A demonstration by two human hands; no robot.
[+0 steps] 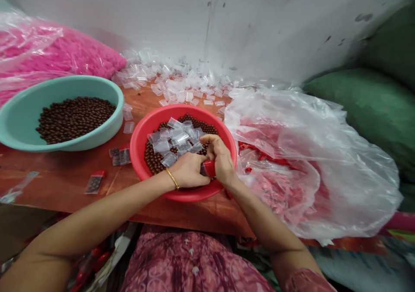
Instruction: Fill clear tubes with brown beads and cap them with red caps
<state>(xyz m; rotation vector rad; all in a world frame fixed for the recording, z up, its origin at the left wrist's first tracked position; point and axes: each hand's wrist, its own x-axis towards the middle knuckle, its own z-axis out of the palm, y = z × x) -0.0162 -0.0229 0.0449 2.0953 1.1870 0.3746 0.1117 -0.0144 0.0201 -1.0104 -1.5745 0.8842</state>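
Observation:
Over a red basin (135, 153), both my hands meet around a small clear plastic box with a red cap (209, 168), dark inside. My left hand (189, 171) is closed on it, with the thumb along its near side. Curled against the red cap, my right hand (222, 160) has its thumb and forefinger bent together above. My fingers partly hide the box. Brown round beads (154, 160) fill the bottom of the basin, and several clear empty boxes (178, 136) lie loose on them.
At left stands a teal basin (19, 130) of brown beads. Capped bead-filled boxes (95, 182) lie on the table (65, 171). Clear boxes (184, 84) are heaped by the wall. A pink-filled bag (74, 50) is back left; a clear bag of red pieces (350, 166) is at right.

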